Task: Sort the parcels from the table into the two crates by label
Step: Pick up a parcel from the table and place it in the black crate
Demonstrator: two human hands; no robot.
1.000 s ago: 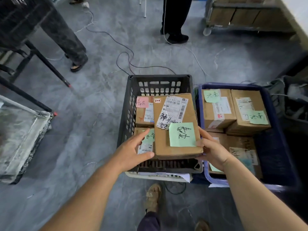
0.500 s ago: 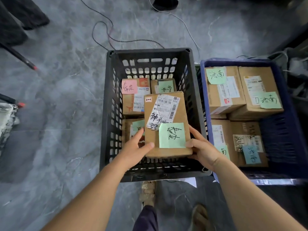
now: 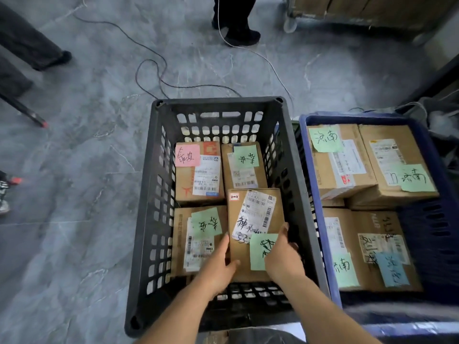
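parcel (image 3: 255,219): matt cardboard | black crate (image 3: 149,194): plastic | floor (image 3: 74,145): glossy stone

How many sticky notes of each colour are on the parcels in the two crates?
Green sticky notes: 6, for example the one at the back of the blue crate and the one at the back of the black crate
Pink sticky notes: 1
Blue sticky notes: 1
Total: 8
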